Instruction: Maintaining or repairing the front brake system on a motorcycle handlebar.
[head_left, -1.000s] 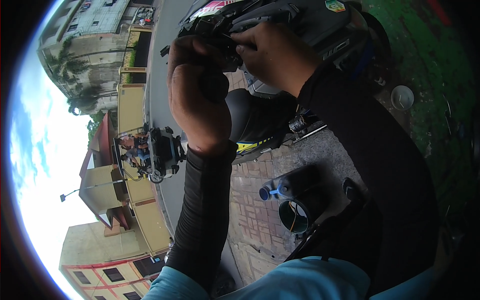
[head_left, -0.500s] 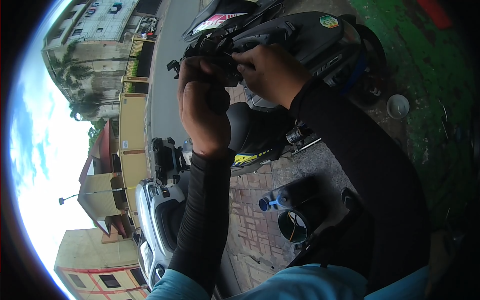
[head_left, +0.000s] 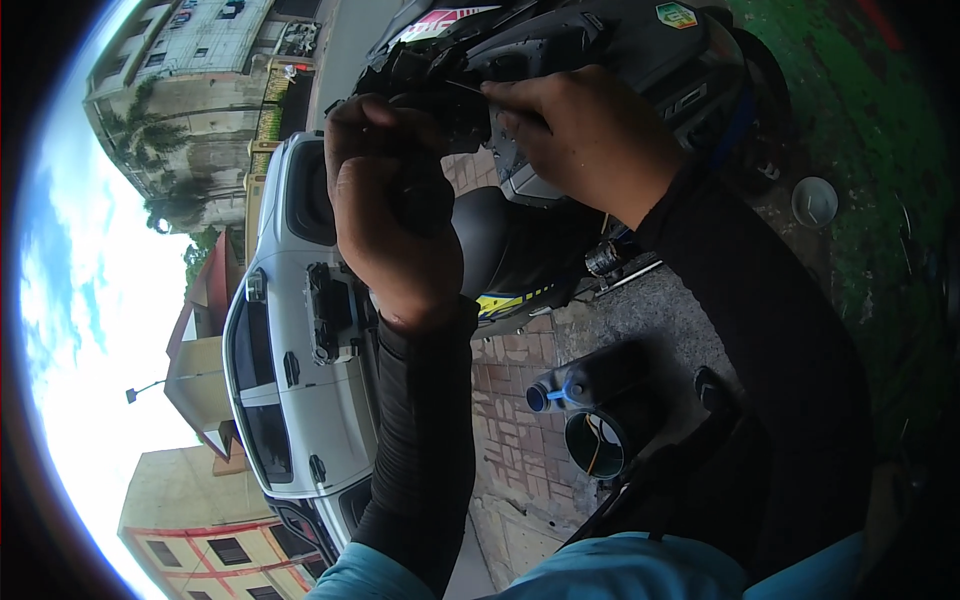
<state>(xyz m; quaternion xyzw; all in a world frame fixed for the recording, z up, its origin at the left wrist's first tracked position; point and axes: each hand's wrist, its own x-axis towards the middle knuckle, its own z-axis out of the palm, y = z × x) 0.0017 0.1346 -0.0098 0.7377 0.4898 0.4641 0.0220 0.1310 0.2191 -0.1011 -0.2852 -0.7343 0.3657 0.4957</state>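
My left hand [head_left: 395, 225] is closed around a black mechanical part [head_left: 462, 122], with the thumb bent over it. My right hand [head_left: 595, 140] comes in from the right, thumb and index finger pinched around a slim rod-like thing [head_left: 464, 86] that points toward the black part. Its kind is too small and dark to make out. Both hands are in front of a dark motorcycle [head_left: 650, 60] with a sticker on its body panel. The fingers of my left hand partly hide the part.
A black seat [head_left: 482, 238] lies below the hands. On the paving stand a dark jug [head_left: 610, 378] with a blue cap and a round dark container [head_left: 594, 445]. A white bowl [head_left: 814, 203] rests on the green-stained floor. A white pickup [head_left: 330, 400] is on the road at left.
The white pickup has moved up the picture along the road, behind my left arm. My view has shifted slightly; both hands keep their grip near the black part.
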